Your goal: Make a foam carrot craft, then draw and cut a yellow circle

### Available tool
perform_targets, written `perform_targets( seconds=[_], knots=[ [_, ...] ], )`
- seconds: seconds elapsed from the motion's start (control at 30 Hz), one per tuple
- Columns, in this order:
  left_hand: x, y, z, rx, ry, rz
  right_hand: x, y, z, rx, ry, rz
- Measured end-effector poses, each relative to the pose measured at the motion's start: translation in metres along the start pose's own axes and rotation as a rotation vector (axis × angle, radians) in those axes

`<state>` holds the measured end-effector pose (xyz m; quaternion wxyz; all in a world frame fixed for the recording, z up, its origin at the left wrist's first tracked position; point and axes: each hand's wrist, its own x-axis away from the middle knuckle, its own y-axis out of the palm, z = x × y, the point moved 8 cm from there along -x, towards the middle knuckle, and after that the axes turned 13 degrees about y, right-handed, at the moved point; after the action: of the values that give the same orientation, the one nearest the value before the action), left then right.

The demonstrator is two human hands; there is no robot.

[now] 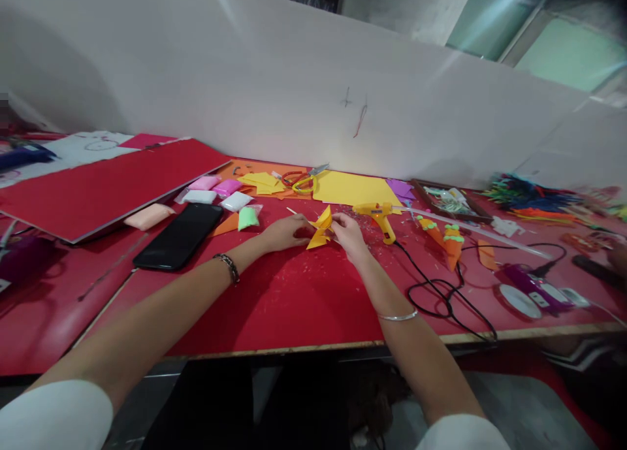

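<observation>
Between my two hands is a folded yellow paper piece [321, 231] with pointed, petal-like flaps, held just above the red table. My left hand [289, 233] is closed on its left side, and my right hand [349, 234] pinches it from the right. A yellow glue gun [379, 216] lies right of my right hand, its black cord [431, 283] coiled on the table. Near my left hand sit a light-green clay packet [249, 217] and an orange paper cone [225, 225]. The fingertips are partly hidden by the paper.
A black phone [180, 236] lies at left, near pink and white clay packets [202, 196]. Behind are scissors [306, 181] and yellow sheets [355, 189]. Orange carrot-shaped pieces [453, 246], a purple power strip [536, 290] and a tape roll [518, 301] are at right. Someone's hand [618, 257] shows at the right edge.
</observation>
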<state>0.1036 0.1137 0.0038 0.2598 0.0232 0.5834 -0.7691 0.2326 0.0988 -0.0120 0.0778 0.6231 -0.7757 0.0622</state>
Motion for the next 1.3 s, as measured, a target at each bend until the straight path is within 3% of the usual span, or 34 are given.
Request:
perform_targets(
  seconds=[0.3, 0.57, 0.83, 1.3],
  knots=[
    [0.001, 0.003, 0.013, 0.014, 0.025, 0.068, 0.002, -0.004, -0.002, -0.116, 0.043, 0.063],
    [0.000, 0.002, 0.010, -0.020, -0.029, 0.096, -0.001, -0.010, -0.005, -0.201, 0.006, 0.077],
    [0.000, 0.000, 0.016, -0.083, -0.021, 0.070, 0.000, -0.014, -0.012, -0.209, -0.091, 0.103],
    [-0.004, 0.009, 0.016, -0.116, 0.055, 0.024, -0.001, -0.013, -0.012, -0.190, -0.092, 0.087]
  ],
)
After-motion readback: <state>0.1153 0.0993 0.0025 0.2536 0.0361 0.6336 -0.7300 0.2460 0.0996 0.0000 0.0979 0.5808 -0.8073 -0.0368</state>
